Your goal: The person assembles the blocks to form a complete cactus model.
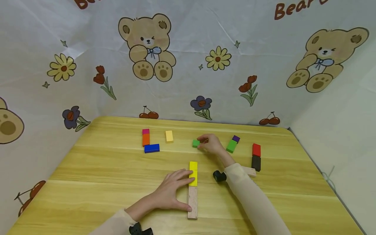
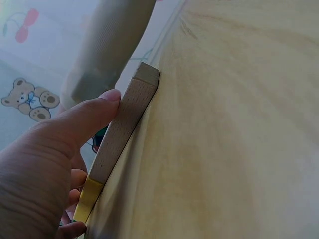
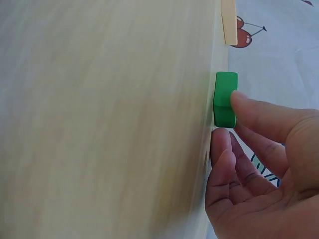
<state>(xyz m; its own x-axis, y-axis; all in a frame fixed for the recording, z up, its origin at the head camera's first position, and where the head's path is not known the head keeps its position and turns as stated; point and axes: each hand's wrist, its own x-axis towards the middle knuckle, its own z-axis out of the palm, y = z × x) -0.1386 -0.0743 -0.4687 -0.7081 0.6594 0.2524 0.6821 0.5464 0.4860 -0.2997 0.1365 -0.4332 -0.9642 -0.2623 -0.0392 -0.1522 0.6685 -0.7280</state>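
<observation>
In the head view a small green block (image 1: 195, 143) sits on the table's far half, and my right hand (image 1: 212, 144) pinches its right end. The right wrist view shows the thumb against that green block (image 3: 226, 94), with other fingers curled below. Nearer, yellow blocks (image 1: 193, 165) lie end to end with a pale wooden block (image 1: 192, 204) in one straight row. My left hand (image 1: 167, 193) spreads over this row from the left. Its fingertips touch the yellow part and its thumb rests on the wooden block (image 2: 122, 127).
Pink, orange (image 1: 146, 140) and blue (image 1: 151, 148) blocks lie at the back left, beside a cream block (image 1: 169, 136). Purple and green (image 1: 231, 146), red (image 1: 256, 149) and black (image 1: 256, 163) blocks lie right. Another wooden block (image 1: 249, 171) is partly under the right sleeve.
</observation>
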